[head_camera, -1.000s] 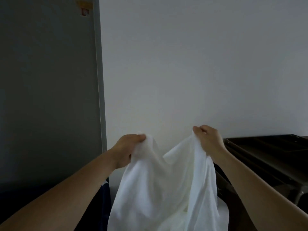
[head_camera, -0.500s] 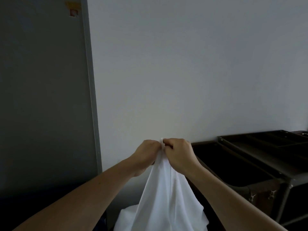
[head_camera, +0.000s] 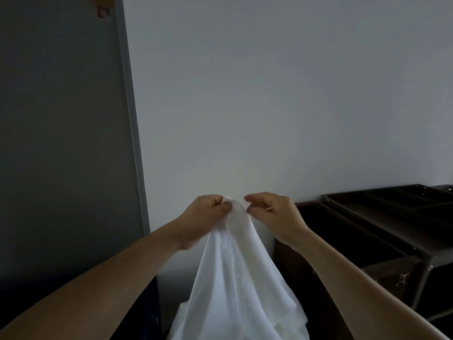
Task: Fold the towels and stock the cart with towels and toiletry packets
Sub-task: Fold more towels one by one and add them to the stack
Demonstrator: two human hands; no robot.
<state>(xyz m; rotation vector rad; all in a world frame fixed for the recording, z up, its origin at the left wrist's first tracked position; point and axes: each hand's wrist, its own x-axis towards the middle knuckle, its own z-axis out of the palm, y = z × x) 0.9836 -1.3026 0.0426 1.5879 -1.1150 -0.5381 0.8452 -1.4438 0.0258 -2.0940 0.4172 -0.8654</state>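
Towel (head_camera: 235, 278) hangs from left hand (head_camera: 203, 217), right hand (head_camera: 272, 217) just beside.

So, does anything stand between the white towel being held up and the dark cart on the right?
Nothing visible does. The left hand grips the towel at its bunched top, and the cart stands to its right. Only the person's own right hand and forearm cross that gap.

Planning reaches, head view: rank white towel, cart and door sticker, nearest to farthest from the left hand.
1. white towel, held in the grip of the left hand.
2. cart, low at the right.
3. door sticker, high at the upper left.
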